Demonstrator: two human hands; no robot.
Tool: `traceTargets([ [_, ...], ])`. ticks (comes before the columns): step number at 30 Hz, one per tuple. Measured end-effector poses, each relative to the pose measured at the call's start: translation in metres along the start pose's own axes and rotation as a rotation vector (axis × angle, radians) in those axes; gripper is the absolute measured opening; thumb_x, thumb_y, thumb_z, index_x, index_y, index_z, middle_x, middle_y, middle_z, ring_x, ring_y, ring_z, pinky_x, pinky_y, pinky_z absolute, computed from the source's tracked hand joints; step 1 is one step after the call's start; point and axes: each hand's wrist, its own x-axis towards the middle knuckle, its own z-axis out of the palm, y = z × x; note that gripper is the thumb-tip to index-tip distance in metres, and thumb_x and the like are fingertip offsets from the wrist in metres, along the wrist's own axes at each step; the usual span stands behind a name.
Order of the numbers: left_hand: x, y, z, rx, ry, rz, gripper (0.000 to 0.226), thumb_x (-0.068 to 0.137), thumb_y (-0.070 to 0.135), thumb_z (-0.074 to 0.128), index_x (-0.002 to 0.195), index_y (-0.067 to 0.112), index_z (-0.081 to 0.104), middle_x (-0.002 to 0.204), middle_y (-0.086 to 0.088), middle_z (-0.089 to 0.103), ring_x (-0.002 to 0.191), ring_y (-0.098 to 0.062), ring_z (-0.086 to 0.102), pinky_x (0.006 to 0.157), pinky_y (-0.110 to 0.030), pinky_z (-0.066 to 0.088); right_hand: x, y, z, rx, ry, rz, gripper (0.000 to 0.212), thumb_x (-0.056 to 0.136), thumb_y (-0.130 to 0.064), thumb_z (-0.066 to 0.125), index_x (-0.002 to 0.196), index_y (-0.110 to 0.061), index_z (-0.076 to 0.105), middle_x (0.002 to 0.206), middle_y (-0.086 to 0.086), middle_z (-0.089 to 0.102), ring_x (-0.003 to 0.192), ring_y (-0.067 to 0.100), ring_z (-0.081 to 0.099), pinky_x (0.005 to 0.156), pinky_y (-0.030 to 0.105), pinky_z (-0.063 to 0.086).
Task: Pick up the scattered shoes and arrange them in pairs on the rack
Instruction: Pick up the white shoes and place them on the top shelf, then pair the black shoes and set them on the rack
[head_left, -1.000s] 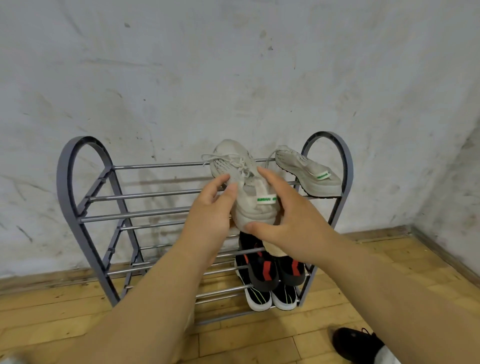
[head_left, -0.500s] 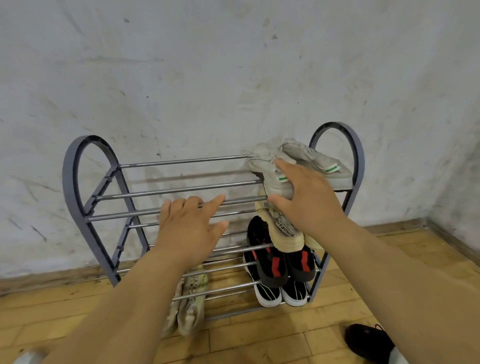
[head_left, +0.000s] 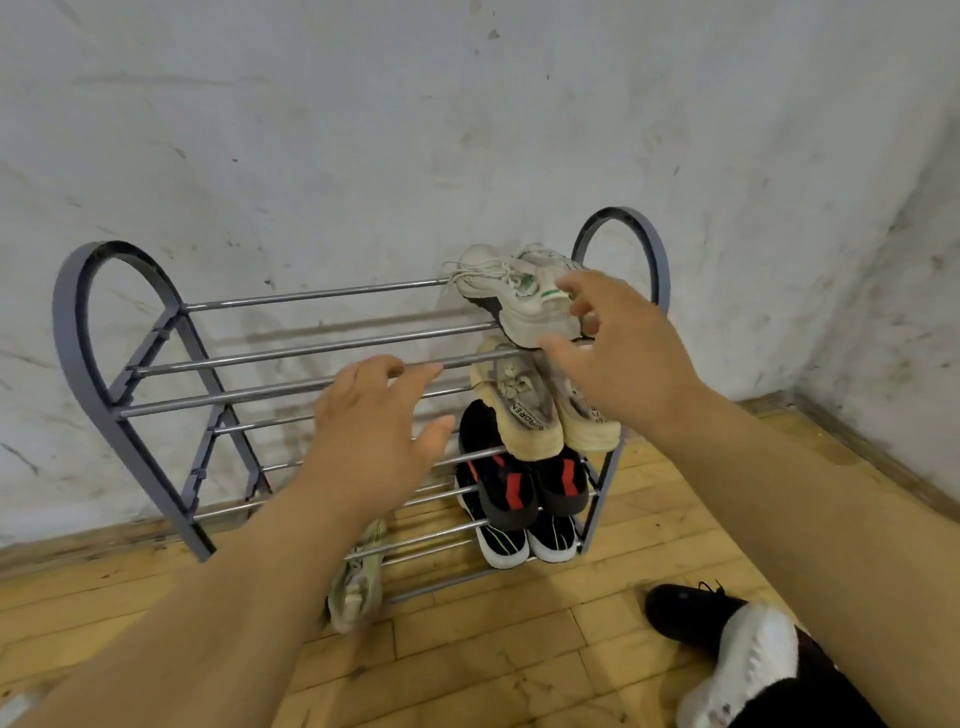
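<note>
Head camera, looking down at a grey metal shoe rack with arched ends, standing on a wooden floor against a scuffed white wall.

All the racked shoes sit at the right end. On the top shelf is a pair of white sneakers with green trim. The nearer one shows in full, heel toward the camera, while its partner is mostly hidden behind it and the right hand. Below sits a beige pair, with printed lettering on the heels that is only partly readable. Under that comes a black pair with red stripes, then a black-and-white pair on the lowest shelf, of which only the heels can be seen.

The right hand is at the heel of the nearer white sneaker, fingers loosely spread and gripping nothing. Whether the thumb touches the sole cannot be told. The left hand hovers in front of the middle rails, fingers relaxed and apart, holding nothing.

A pale shoe lies at the rack's foot, largely covered by the left forearm, so its position on the rail or the floor is unclear.

At bottom right, a black shoe is partly cut off by a pale mottled shape that is hard to identify.
</note>
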Motion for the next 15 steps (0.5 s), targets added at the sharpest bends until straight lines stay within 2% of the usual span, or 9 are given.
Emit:
traceTargets([
  [2, -0.011, 0.026, 0.009, -0.092, -0.066, 0.053, 0.054, 0.098, 0.053, 0.053, 0.148, 0.039, 0.044, 0.144, 0.004, 0.043, 0.138, -0.022, 0.032, 0.115, -0.042, 0.031, -0.010, 0.006, -0.027, 0.048, -0.235, 0.186, 0.033, 0.088, -0.039, 0.076, 0.118, -0.031, 0.063, 0.102, -0.011, 0.065, 0.088, 0.008, 0.063, 0.075, 0.026, 0.050],
  [4, -0.024, 0.048, 0.028, -0.160, -0.196, 0.079, 0.054, 0.098, 0.052, 0.055, 0.149, 0.038, 0.042, 0.140, 0.005, 0.042, 0.133, -0.020, 0.037, 0.111, -0.038, 0.036, -0.022, 0.029, -0.041, 0.004, -0.517, 0.345, 0.030, 0.087, -0.040, 0.078, 0.109, -0.023, 0.067, 0.102, -0.004, 0.067, 0.090, 0.014, 0.066, 0.075, 0.030, 0.052],
  [6, -0.036, 0.065, 0.056, -0.174, -0.356, 0.114, 0.059, 0.098, 0.054, 0.053, 0.153, 0.038, 0.036, 0.141, 0.006, 0.040, 0.130, -0.020, 0.043, 0.108, -0.038, 0.041, -0.045, 0.069, -0.041, 0.009, -0.653, 0.505, 0.029, 0.088, -0.037, 0.079, 0.108, -0.019, 0.069, 0.103, 0.003, 0.069, 0.091, 0.018, 0.070, 0.076, 0.035, 0.056],
  [8, -0.046, 0.083, 0.089, -0.129, -0.495, 0.178, 0.061, 0.098, 0.056, 0.052, 0.154, 0.038, 0.034, 0.142, 0.004, 0.040, 0.130, -0.022, 0.044, 0.106, -0.042, 0.044, -0.077, 0.122, -0.033, -0.051, -0.739, 0.629, 0.035, 0.088, -0.039, 0.078, 0.115, -0.021, 0.066, 0.109, 0.002, 0.068, 0.093, 0.018, 0.068, 0.076, 0.034, 0.056],
  [11, -0.060, 0.106, 0.141, -0.083, -0.668, 0.217, 0.063, 0.098, 0.057, 0.052, 0.155, 0.039, 0.031, 0.143, 0.004, 0.040, 0.130, -0.022, 0.043, 0.105, -0.040, 0.045, -0.136, 0.204, -0.014, -0.226, -0.907, 0.731, 0.064, 0.082, -0.049, 0.081, 0.137, -0.026, 0.056, 0.134, 0.003, 0.059, 0.110, 0.021, 0.058, 0.085, 0.032, 0.049],
  [13, -0.070, 0.117, 0.177, -0.097, -0.773, 0.187, 0.064, 0.098, 0.055, 0.053, 0.155, 0.041, 0.029, 0.153, 0.002, 0.034, 0.136, -0.023, 0.039, 0.109, -0.039, 0.042, -0.174, 0.249, 0.006, -0.277, -0.964, 0.778, 0.073, 0.084, -0.048, 0.080, 0.144, -0.023, 0.049, 0.135, 0.006, 0.056, 0.109, 0.023, 0.057, 0.084, 0.033, 0.052],
  [15, -0.079, 0.125, 0.210, -0.157, -0.861, 0.111, 0.065, 0.099, 0.052, 0.053, 0.156, 0.043, 0.025, 0.165, 0.002, 0.021, 0.147, -0.025, 0.031, 0.114, -0.040, 0.037, -0.200, 0.283, 0.034, -0.364, -0.996, 0.737, 0.077, 0.084, -0.047, 0.077, 0.148, -0.022, 0.042, 0.128, 0.006, 0.057, 0.103, 0.024, 0.060, 0.085, 0.037, 0.056],
])
